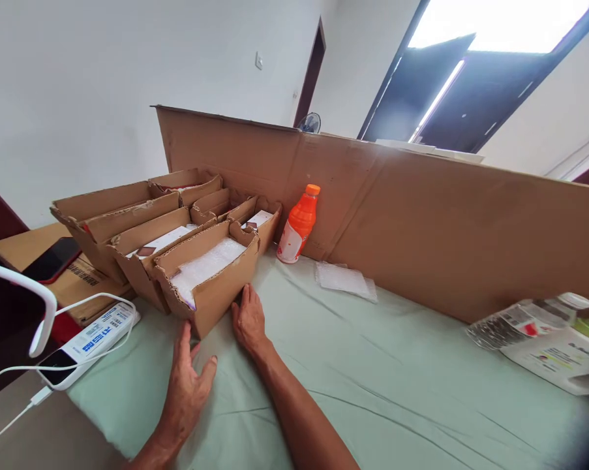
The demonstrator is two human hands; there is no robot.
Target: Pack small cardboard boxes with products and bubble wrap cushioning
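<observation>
The nearest cardboard box is long, open-topped and rough-edged, with translucent bubble wrap inside. My left hand is at its near corner, thumb and fingers apart, the fingertips at or almost at the cardboard. Against the lower right side of this box rests my right hand, its fingers stretched out and nothing visibly held. Beside the box stands a similar cardboard box with a white piece and a brown patch inside. More such boxes are packed close behind.
An orange bottle stands by the tall cardboard panel. Flat bubble wrap sheets lie on the green cloth. A clear bottle and a white jug are at right; a white power bank with cables is at left.
</observation>
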